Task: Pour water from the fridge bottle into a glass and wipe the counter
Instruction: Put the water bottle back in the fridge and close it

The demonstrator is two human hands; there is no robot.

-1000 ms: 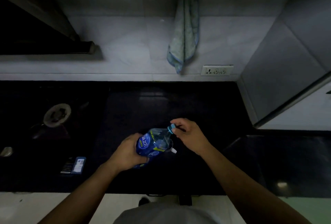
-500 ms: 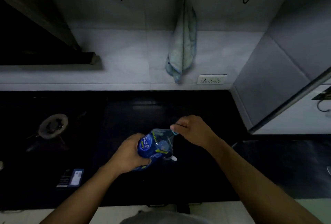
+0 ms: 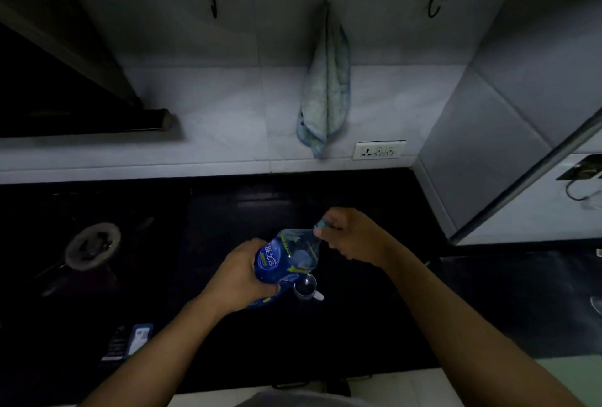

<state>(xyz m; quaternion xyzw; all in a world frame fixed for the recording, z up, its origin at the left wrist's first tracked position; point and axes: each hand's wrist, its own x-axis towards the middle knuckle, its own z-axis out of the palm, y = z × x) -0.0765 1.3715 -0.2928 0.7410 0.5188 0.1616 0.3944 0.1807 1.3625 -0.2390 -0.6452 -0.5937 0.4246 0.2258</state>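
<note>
A clear plastic water bottle with a blue label is held tilted above the black counter, its neck pointing up and right. My left hand wraps around its lower body. My right hand pinches the light blue cap at the neck. A small clear glass stands on the counter right under the bottle, partly hidden by it. A pale green-blue cloth hangs from the middle wall hook, above and behind the bottle.
A gas hob burner lies at the left of the counter. A small blue-and-white pack rests near the front left edge. A wall socket sits behind, and a grey fridge side rises at the right.
The view has tilted up, showing the wall hooks. Both hands and the bottle stay together over the counter; the glass under the bottle shows more clearly.
</note>
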